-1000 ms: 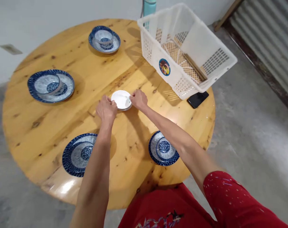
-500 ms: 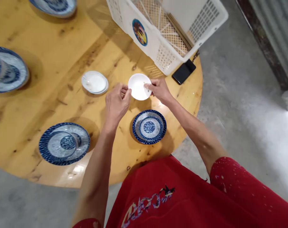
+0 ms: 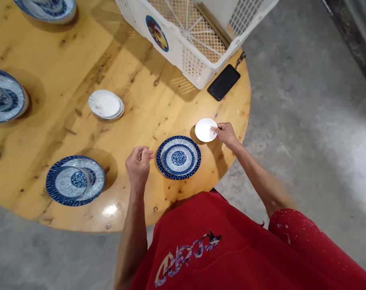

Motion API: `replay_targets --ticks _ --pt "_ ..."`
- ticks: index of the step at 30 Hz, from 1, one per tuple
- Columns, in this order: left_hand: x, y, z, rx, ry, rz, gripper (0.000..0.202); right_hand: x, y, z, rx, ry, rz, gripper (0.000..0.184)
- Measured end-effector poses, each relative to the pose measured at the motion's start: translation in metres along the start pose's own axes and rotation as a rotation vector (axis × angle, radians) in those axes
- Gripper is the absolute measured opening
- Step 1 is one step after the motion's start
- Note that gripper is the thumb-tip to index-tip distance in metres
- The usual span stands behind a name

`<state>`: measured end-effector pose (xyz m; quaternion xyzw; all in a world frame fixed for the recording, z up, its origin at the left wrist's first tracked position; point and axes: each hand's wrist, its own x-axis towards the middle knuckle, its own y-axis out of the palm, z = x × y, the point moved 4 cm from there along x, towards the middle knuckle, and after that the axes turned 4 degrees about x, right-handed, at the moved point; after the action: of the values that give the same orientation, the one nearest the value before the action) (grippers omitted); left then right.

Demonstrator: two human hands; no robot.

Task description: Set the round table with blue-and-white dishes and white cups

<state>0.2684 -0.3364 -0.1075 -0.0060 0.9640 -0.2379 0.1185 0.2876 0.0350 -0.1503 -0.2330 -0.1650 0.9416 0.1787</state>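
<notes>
A small white dish (image 3: pixel 203 131) is pinched at its right rim by my right hand (image 3: pixel 227 134), thumb on its inner face. It is just above the table or on it; I cannot tell which. To its left lies a blue-and-white plate (image 3: pixel 159 161) with a smaller patterned bowl or plate (image 3: pixel 179 158) in it. My left hand (image 3: pixel 138 165) hovers beside that plate's left edge, fingers curled together with nothing visible in them. Farther off stands a short stack of white dishes (image 3: pixel 104 104).
A white plastic crate (image 3: pixel 195 66) occupies the far side of the wooden table (image 3: pixel 134 117), beside a black phone (image 3: pixel 224 82). Several other blue-and-white settings stand leftward, including a plate (image 3: pixel 57 189) bearing a bowl (image 3: pixel 69 183). The table's rounded edge curves along the right.
My right hand has carried the white dish right and nearer to me, beside the plate. My left hand has drawn away from the dish, back toward me. The view has shifted slightly.
</notes>
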Motion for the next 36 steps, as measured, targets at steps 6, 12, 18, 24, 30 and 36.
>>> replay_targets --ticks 6,12,18,24,30,36 --pt "-0.019 -0.007 0.019 0.031 -0.094 -0.069 0.025 0.007 0.003 -0.010 -0.126 -0.018 0.042 0.023" --pt "-0.023 -0.002 0.016 -0.002 -0.119 -0.085 0.025 0.008 0.001 -0.015 -0.160 -0.025 0.074 0.024" --pt "-0.018 0.008 0.007 -0.007 -0.104 -0.068 0.027 0.006 -0.001 -0.007 -0.226 -0.026 0.114 0.021" --pt "-0.018 0.011 0.011 -0.022 -0.111 -0.059 0.025 0.002 -0.002 0.000 -0.304 -0.040 0.097 0.018" --pt "-0.019 0.011 0.012 -0.058 -0.111 -0.064 0.022 0.000 -0.004 0.009 -0.417 -0.072 0.122 0.018" --pt "-0.015 0.009 0.016 -0.041 -0.112 -0.073 0.024 -0.002 -0.003 0.013 -0.545 -0.091 0.130 0.020"
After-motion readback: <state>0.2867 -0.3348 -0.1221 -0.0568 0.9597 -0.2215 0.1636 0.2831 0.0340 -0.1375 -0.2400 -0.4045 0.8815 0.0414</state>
